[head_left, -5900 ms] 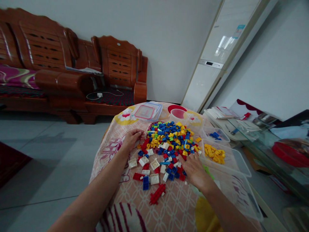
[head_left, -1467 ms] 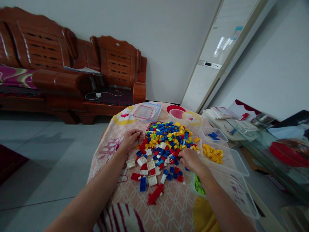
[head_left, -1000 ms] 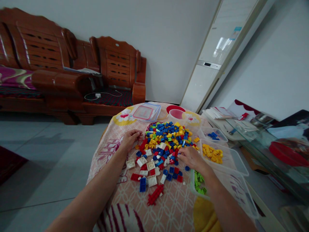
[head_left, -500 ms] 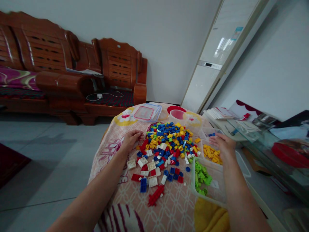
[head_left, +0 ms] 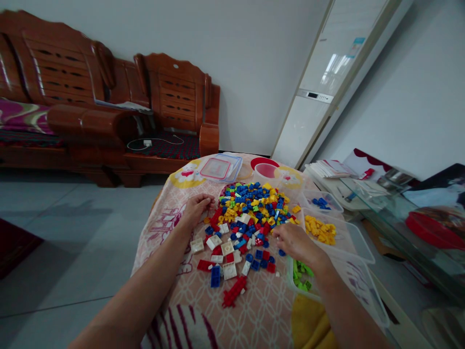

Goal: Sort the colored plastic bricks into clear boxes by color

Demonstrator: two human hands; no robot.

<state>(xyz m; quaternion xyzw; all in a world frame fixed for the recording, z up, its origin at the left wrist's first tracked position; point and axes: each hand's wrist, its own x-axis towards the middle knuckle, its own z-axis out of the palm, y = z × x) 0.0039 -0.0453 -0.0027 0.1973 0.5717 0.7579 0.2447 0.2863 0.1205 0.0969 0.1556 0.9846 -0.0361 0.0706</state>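
A heap of small toy building bricks [head_left: 254, 203] in blue, yellow, red, green and white lies on the cloth-covered table. My left hand [head_left: 198, 209] rests at the heap's left edge, its fingers loosely bent and apart, with nothing visible in them. At the right edge of the heap my right hand [head_left: 292, 240] reaches down with its fingers drawn together; its fingertips are partly hidden, so whatever they hold cannot be made out. Beside it stand clear plastic boxes with yellow bricks [head_left: 320, 230], green bricks [head_left: 301, 275] and a few blue bricks [head_left: 321, 203], sorted by colour.
Larger white bricks [head_left: 229, 270] and a long red piece [head_left: 235, 291] lie in front of the heap. Behind it are plastic lids [head_left: 221, 167] and a pink-and-white tub [head_left: 267, 172]. A glass-topped stand [head_left: 385, 208] with papers adjoins on the right; a wooden bench [head_left: 174, 106] stands behind.
My right hand has moved left and nearer, from over the small box with blue bricks to the heap's right edge. Those blue bricks now show fully. My left hand has stayed put.
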